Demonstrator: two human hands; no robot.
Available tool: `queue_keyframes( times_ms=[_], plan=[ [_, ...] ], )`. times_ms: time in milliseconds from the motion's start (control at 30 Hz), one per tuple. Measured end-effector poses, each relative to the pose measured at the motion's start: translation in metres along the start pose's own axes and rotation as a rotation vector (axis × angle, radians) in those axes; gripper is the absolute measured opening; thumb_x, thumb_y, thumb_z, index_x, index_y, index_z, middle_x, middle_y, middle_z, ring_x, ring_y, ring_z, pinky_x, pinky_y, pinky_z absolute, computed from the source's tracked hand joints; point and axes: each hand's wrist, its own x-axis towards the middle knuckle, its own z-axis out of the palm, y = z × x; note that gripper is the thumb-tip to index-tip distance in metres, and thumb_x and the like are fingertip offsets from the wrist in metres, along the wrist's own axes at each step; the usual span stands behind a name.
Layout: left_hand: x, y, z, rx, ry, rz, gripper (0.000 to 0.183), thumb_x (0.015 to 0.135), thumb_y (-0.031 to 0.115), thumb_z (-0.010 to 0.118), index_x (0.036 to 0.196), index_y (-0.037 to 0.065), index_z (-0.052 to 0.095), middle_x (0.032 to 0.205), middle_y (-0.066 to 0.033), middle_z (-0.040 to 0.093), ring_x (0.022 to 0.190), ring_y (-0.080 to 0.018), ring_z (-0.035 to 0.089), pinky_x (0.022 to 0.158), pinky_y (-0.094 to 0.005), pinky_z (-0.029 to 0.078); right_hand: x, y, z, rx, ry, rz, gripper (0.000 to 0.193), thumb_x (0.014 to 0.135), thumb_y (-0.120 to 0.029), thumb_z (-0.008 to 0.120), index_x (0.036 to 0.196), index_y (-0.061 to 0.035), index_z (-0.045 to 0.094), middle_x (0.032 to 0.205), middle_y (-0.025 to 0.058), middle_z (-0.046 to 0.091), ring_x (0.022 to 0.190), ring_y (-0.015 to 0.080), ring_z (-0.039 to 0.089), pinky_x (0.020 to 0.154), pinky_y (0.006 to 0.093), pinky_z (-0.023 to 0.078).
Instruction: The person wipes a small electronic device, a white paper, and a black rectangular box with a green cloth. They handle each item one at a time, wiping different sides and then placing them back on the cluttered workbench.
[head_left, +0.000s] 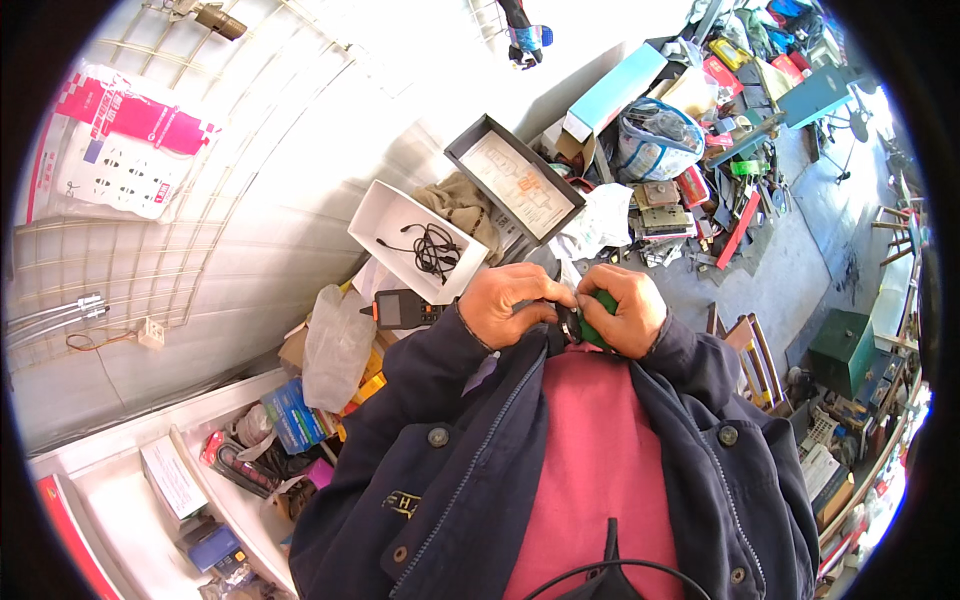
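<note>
Close in front of my chest, both hands are brought together. My left hand [509, 303] pinches a small black piece [569, 323] between thumb and forefinger; it looks like a key fob, but the fingers cover much of it. My right hand [632, 310] is closed round a green object [604, 300], perhaps a tool handle, which meets the black piece. Just beyond my left hand sits an open white box [366, 217] with a tangle of black cable [432, 250] inside. A handheld device [400, 309] with a dark screen and orange keys lies left of my left wrist.
A shallow dark box [468, 148] lined with a printed sheet lies behind the white box. Boxes, bags and hardware [690, 200] heap up at the far right. A wire rack [200, 240] with a packaged power strip [120, 165] stands left. A white drawer [110, 490] holds small goods.
</note>
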Motion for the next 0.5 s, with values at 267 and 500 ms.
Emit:
queue_keyframes(
  times_ms=[267,500],
  plan=[
    [-0.013,-0.005,0.020,-0.164,0.125,-0.104,0.037,0.084,-0.008,0.072,0.116,0.010,0.077,0.100,-0.0089,0.065,0.097,-0.0224,0.064,0.088,-0.0323,0.052,0.002,0.001,0.003,-0.039,-0.045,-0.011,0.012,0.084,-0.010,0.068,0.093,-0.0015,0.067,0.088,0.0172,0.069,0.083,0.0370,0.070,0.073,0.0419,0.055],
    [-0.035,-0.014,0.053,-0.743,0.411,-0.301,0.032,0.093,-0.003,0.070,0.123,0.004,0.061,0.111,-0.0099,0.068,0.097,-0.0136,0.066,0.086,-0.0285,0.055,0.004,-0.007,0.004,0.092,-0.111,0.058,0.008,0.088,-0.005,0.066,0.095,-0.0008,0.067,0.081,0.0155,0.067,0.074,0.0260,0.069,0.069,0.0361,0.053]
  ],
)
